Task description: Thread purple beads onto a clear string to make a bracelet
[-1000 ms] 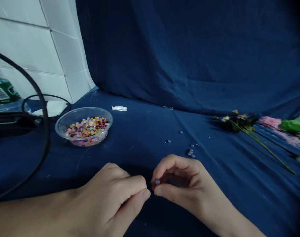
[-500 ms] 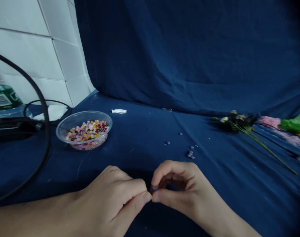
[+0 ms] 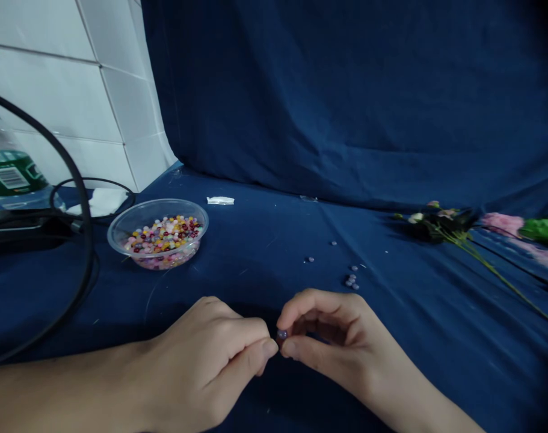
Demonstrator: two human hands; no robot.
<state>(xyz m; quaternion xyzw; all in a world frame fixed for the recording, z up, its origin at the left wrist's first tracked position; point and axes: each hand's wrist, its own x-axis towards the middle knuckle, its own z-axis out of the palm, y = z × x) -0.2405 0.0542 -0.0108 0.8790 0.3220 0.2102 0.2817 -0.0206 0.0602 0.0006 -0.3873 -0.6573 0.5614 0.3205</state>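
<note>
My right hand (image 3: pixel 332 337) pinches a small purple bead (image 3: pixel 281 334) between thumb and forefinger, low in the middle of the view. My left hand (image 3: pixel 210 361) is closed in a pinch, its fingertips touching the bead's left side; what it holds is too thin to see. Both hands rest just above the dark blue cloth (image 3: pixel 255 252). Several loose purple beads (image 3: pixel 351 280) lie on the cloth a little beyond my right hand. A clear plastic bowl (image 3: pixel 159 231) full of mixed coloured beads stands further off to the left.
A black cable (image 3: pixel 82 228) loops along the left side beside a green-labelled bottle (image 3: pixel 7 174). A small white packet (image 3: pixel 220 200) lies beyond the bowl. Artificial flowers (image 3: pixel 440 222) with long stems, pink pieces and green leaves lie at the right. White tiles and hanging blue cloth stand behind.
My left hand's fingertips have closed the small gap and now touch the bead in my right hand. The view has shifted slightly.
</note>
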